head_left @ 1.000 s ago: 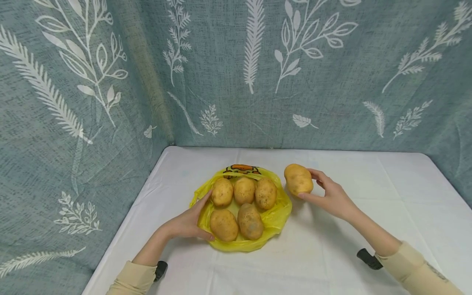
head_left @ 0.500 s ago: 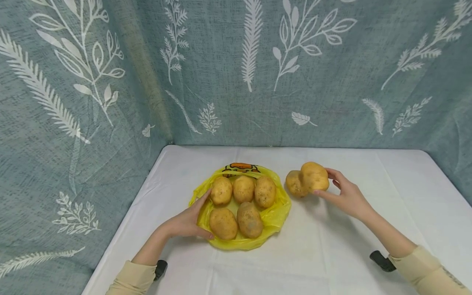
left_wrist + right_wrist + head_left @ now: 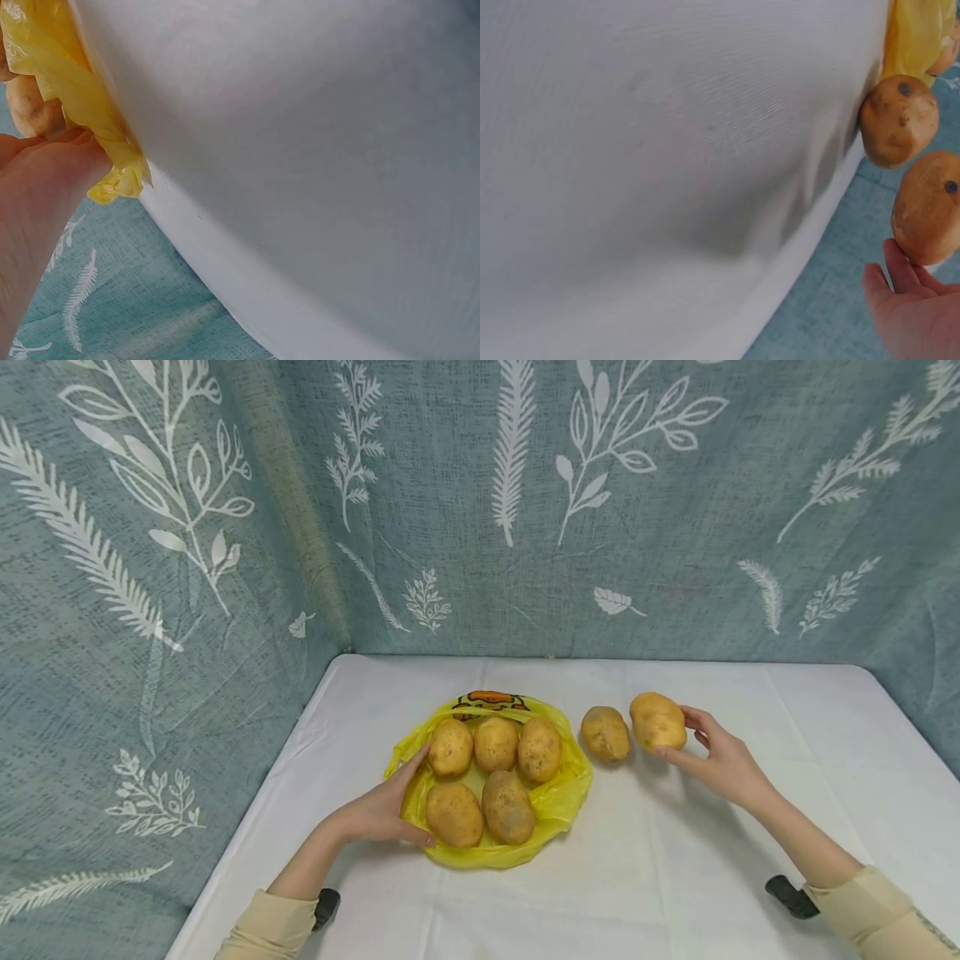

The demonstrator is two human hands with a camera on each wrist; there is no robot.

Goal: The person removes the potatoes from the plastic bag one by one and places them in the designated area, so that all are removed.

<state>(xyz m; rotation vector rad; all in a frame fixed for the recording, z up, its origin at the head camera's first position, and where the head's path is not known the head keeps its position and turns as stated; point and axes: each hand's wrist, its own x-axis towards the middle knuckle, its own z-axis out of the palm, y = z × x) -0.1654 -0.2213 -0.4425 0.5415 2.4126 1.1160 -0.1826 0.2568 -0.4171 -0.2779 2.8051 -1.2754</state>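
Note:
Several potatoes sit in an open yellow plastic bag (image 3: 555, 810) on the table; one potato (image 3: 454, 815) lies at its front left. My left hand (image 3: 382, 810) holds the bag's left side, its thumb at the front rim and fingers beside the back-left potato (image 3: 452, 748). In the left wrist view, crumpled yellow plastic shows by this hand. To the right, my right hand (image 3: 723, 764) grips a potato (image 3: 657, 722) between thumb and fingers, its shadow falling on the cloth. Between that potato and the bag, another potato (image 3: 605, 733) lies on the table.
A white cloth (image 3: 600, 893) covers the table. Behind and to the left hangs a blue-green curtain (image 3: 442, 527) with white leaf prints. Each wrist wears a black device, such as the one by the right sleeve (image 3: 791, 896).
My right hand has moved right with its potato, away from the bag, uncovering the other potato on the table. My left hand and the bag have stayed in place.

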